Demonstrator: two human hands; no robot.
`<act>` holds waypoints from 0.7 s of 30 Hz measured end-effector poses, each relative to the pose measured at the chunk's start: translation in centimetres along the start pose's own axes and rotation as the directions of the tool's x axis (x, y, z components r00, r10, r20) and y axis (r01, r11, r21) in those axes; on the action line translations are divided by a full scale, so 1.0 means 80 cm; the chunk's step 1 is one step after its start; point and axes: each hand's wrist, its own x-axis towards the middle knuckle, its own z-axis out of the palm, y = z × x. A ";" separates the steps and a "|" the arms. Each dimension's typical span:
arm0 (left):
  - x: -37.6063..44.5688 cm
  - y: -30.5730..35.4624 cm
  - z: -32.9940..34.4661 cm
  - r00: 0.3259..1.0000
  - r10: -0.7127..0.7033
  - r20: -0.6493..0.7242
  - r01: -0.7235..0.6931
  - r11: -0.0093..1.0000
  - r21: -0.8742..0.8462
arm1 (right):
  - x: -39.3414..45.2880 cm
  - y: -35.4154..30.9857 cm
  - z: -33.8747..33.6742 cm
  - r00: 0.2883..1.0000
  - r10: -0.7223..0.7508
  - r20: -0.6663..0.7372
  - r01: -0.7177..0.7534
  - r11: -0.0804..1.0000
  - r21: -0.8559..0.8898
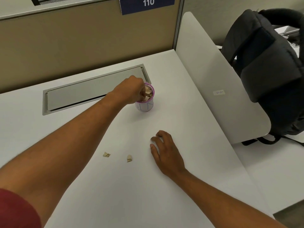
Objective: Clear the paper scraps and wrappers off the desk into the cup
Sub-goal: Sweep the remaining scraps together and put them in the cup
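A white desk (164,195) fills a study booth, with a tan partition behind it and a grey cable hatch (92,89) let into the top. The cup (145,104) stands just right of that hatch's near corner, white with a purple rim and already stuffed with crumpled paper.

The left hand (130,91) is over the cup's mouth, fingers curled down into it. They seem to be pinching or pressing a scrap there, but the knuckles hide the tips, so I cannot tell whether anything is held. The right hand (166,150) rests on the desk well in front of the cup, fingers loosely bent and spread, holding nothing.

Two scraps are left, both well in front of the cup and to its left: one (106,154) further left, the other (129,158) nearer the right hand. They look like small folded bits of tan paper, near weightless and soft. A fingertip pinch on a raised fold should lift each; lying flat, they may slide on the smooth top rather than come up. The cup looks light too, and a push into it could tip it.

A dark backpack (266,66) sits beyond the side divider (213,79). The writing on the cup is too faint to read, and how full the cup is below the rim is hidden.
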 end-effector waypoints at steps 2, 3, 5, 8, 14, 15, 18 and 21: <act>0.004 -0.002 0.009 1.000 0.008 -0.020 -0.008 1.000 0.021 | 0.001 0.000 0.000 1.000 -0.004 -0.003 0.005 1.000 0.004; 0.006 -0.002 0.012 1.000 0.010 -0.029 -0.009 0.999 0.036 | 0.000 0.001 0.001 1.000 -0.008 -0.005 0.008 1.000 0.003; 0.008 0.000 0.017 0.999 0.015 -0.033 -0.013 0.997 0.079 | 0.000 0.002 0.003 1.000 -0.008 -0.007 0.008 1.000 0.000; 0.009 0.002 0.023 0.999 0.024 -0.021 -0.020 0.989 0.145 | 0.000 0.003 0.004 1.000 -0.005 -0.003 0.005 1.000 -0.013; -0.001 0.000 0.020 0.998 0.043 -0.040 -0.035 0.984 0.177 | 0.001 0.000 0.003 1.000 -0.012 -0.004 0.012 1.000 -0.022; -0.005 -0.001 0.016 0.998 0.045 -0.047 -0.037 0.987 0.157 | 0.001 0.000 0.003 1.000 -0.013 -0.002 0.013 1.000 -0.022; -0.028 -0.004 0.003 0.993 0.054 -0.106 -0.049 0.998 0.049 | 0.000 0.000 0.003 1.000 -0.015 -0.001 0.015 1.000 -0.024; -0.071 -0.011 -0.005 0.971 0.005 -0.241 -0.050 0.983 -0.179 | 0.000 0.000 0.002 1.000 -0.023 0.011 0.023 1.000 -0.014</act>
